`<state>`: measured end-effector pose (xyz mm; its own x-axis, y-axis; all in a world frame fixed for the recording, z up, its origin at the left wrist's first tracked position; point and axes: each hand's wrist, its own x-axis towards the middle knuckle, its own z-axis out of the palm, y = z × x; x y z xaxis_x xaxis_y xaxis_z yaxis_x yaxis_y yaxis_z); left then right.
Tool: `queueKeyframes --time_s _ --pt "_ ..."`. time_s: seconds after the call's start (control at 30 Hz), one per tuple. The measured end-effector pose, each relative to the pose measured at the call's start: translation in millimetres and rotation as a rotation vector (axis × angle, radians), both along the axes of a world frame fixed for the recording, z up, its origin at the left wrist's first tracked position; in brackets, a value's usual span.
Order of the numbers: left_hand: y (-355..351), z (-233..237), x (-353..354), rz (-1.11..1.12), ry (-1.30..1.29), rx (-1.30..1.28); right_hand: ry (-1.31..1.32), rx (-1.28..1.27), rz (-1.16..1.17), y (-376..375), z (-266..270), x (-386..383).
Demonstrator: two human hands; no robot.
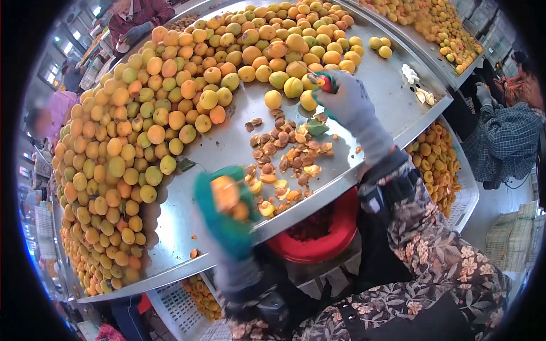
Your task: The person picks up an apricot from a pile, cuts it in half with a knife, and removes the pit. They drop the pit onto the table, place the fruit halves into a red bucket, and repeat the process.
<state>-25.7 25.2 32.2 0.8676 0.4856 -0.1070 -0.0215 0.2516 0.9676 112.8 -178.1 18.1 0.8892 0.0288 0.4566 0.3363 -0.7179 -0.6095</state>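
My left hand (226,224), in a green-palmed glove and smeared by motion, is closed on apricots (226,193) just above the front edge of the metal table (187,227). At least two orange fruits show in it. My right hand (350,102), in a grey and green glove, grips a small knife (325,83) by its red and yellow handle, close to the heap of apricots (187,88); its thin blade is hard to make out. Between my hands lie brown apricot pits (278,139) with bits of flesh and a green leaf (317,128).
Below the table edge stands a red basin (341,227) with dark contents. White crates with apricot halves (435,165) stand at the right and lower left. A crumpled white scrap (409,74) lies on the table. Other people (503,136) work around, one gloved hand (133,37) beyond the heap.
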Motion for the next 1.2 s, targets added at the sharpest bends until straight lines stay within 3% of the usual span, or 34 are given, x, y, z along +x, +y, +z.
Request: queueKeyframes --time_s 0.07,0.1,0.17,0.23,0.27,0.3,0.37,0.43,0.47,0.57,0.6,0.63,0.67,0.7,0.77,0.83,0.87,0.97,1.1,1.2 --pt "47 11 -31 0.157 0.029 0.262 0.136 -0.319 -0.100 -14 -10 14" --pt "75 11 -51 0.215 0.038 0.361 0.134 -0.317 -0.100 -14 -11 18" --pt "131 12 -97 0.184 0.181 0.668 0.394 -0.456 0.051 -9 -12 22" --pt "158 14 -126 0.168 0.526 1.227 0.379 -0.466 0.098 -5 -22 25" --pt "154 17 -131 0.155 0.559 1.500 0.361 -0.409 0.095 -2 -26 28" --pt "147 18 -133 0.172 0.561 1.496 0.343 -0.354 0.096 1 -28 32" --pt "122 25 -119 0.217 0.294 1.475 0.339 -0.367 0.108 3 -29 31" --pt "93 15 -92 0.094 -0.024 1.166 0.429 0.180 0.372 7 -32 24" --pt "73 14 -78 -0.005 0.026 0.913 0.701 0.663 0.444 17 3 -9" --pt "20 14 -35 -0.313 -0.026 0.169 0.707 1.008 0.721 31 27 -63" --pt "6 14 -25 -0.379 -0.080 0.056 0.615 0.962 0.750 40 18 -72" --pt "-6 13 -18 -0.447 -0.133 -0.059 0.689 0.859 0.702 41 29 -85" --pt "-13 4 -17 -0.416 -0.337 0.079 0.549 0.819 0.744 47 24 -91" --pt "-15 -2 -15 -0.418 -0.329 0.078 0.412 0.777 0.780 54 20 -94" --pt "-18 -15 -13 -0.310 -0.223 -0.054 0.469 0.845 0.772 54 8 -90" --pt "-12 -21 -12 -0.316 -0.174 -0.068 0.239 0.573 0.748 50 6 -81" --pt "-9 -18 -10 -0.321 -0.172 -0.022 0.107 0.314 0.665 44 11 -78" --pt "-3 -16 -6 -0.370 -0.137 0.114 0.256 0.221 0.685 38 15 -78" --pt "-6 -4 -7 -0.452 -0.119 -0.011 -0.003 0.239 0.707 41 -8 -83" --pt "-2 -2 -10 -0.446 -0.029 -0.172 0.068 0.213 0.740 40 -9 -82"
